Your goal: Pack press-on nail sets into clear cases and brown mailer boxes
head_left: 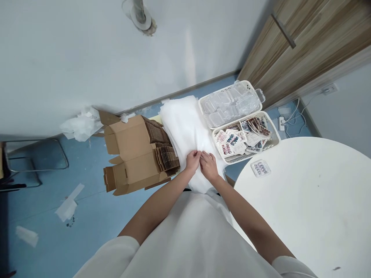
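White soft thin-sheet stack [182, 116] is creasing where left hand [192, 161] and right hand [209, 166] are pinching it; uneven tugging could be tearing layers.

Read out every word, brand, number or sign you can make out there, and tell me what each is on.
No text can be read.
Printed cards in the nearer white basket: marks too small and blurred to read.
White sheeting: no lettering visible.
Cardboard boxes: none visible on the sides in view.
Small clear case: nothing readable.
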Tool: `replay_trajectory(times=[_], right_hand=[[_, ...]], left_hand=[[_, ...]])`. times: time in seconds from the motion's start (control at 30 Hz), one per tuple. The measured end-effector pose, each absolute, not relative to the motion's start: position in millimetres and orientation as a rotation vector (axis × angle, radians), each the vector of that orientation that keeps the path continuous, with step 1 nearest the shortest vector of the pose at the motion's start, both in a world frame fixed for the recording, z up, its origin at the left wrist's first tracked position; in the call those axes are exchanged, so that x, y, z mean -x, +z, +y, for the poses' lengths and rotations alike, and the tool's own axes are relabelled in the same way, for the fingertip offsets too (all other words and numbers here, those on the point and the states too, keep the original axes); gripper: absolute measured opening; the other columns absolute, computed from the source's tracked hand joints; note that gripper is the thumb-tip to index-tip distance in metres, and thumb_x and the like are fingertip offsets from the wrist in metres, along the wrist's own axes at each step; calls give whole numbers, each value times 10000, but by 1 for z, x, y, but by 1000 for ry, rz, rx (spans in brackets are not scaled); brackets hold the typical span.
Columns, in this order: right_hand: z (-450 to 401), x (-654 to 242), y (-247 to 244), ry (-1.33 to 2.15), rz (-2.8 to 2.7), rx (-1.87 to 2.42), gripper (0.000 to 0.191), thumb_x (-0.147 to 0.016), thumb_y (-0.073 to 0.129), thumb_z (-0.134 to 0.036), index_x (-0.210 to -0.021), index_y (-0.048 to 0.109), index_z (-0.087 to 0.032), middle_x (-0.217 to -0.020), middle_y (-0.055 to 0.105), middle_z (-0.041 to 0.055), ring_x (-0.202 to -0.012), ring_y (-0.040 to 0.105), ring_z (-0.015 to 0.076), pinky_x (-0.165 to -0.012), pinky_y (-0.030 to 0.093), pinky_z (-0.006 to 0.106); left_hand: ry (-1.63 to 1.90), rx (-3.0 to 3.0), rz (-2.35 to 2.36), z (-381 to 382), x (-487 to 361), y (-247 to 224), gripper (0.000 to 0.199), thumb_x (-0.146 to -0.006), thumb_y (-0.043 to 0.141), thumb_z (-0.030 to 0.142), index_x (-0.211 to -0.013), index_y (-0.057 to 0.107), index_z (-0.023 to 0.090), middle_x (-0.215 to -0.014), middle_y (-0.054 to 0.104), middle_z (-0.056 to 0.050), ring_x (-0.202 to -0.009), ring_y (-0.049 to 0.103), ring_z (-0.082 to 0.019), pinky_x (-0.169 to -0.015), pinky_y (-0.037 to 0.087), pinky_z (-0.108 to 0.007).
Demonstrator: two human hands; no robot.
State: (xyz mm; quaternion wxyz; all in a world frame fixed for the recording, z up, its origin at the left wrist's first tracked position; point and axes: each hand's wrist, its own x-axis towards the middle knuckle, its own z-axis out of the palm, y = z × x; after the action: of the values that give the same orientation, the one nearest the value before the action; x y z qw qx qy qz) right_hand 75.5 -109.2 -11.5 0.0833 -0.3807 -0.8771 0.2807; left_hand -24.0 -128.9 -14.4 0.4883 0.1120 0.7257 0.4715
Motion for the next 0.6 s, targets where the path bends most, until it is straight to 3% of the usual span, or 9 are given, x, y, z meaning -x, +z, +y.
replay_trajectory(times=[0.17, 0.23, 0.3, 0.37, 0.5, 0.6], right_hand=[[-111, -79, -3, 1055, -2323, 1220, 360, -811, 408, -245, -1159, 485, -189, -1245, 476, 83, -1160, 411, 203, -949, 326, 378], [-107, -79, 1, 1110, -2092, 1433, 467, -775, 471, -343, -1200, 432, -153, -1233, 474, 123, -1110, 455, 218, -895, 382, 371], [-100, -77, 6, 1179, -1917, 1581, 552, -735, 512, -400, -1206, 412, -131, -1175, 515, 138, -1030, 507, 225, -832, 421, 364], [-92, -76, 10, 1249, -1856, 1630, 499, -717, 521, -419, -1126, 481, -137, -1023, 599, 110, -893, 562, 210, -760, 444, 343], [-81, -75, 21, 1181, -1888, 1645, 283, -747, 486, -385, -909, 577, -171, -757, 633, 41, -680, 567, 167, -665, 435, 303], [-81, -76, 31, 927, -2030, 1619, 206, -787, 431, -316, -825, 594, -195, -861, 625, 62, -788, 559, 187, -702, 405, 319]], left_hand=[[1156, -336, 1742, -128, 30, -15, 245, -724, 509, 362, -612, 552, 149, -544, 490, 26, -525, 449, -84, -525, 383, -212], [1145, -407, 1701, -130, 31, -13, 281, -734, 494, 382, -583, 537, 149, -506, 444, 37, -505, 424, -80, -509, 368, -209], [1137, -493, 1629, -133, 32, -10, 292, -743, 483, 380, -573, 531, 148, -495, 426, 41, -499, 414, -77, -503, 357, -205], [1120, -552, 1591, -135, 33, -6, 288, -750, 477, 368, -572, 533, 149, -492, 426, 43, -493, 414, -75, -500, 349, -204], [1076, -589, 1575, -139, 36, 5, 255, -756, 480, 356, -681, 604, 146, -610, 559, 1, -606, 523, -110, -579, 391, -229], [1058, -553, 1529, -142, 38, 10, 276, -744, 519, 341, -924, 608, 152, -847, 635, -58, -764, 585, -151, -683, 420, -276]])
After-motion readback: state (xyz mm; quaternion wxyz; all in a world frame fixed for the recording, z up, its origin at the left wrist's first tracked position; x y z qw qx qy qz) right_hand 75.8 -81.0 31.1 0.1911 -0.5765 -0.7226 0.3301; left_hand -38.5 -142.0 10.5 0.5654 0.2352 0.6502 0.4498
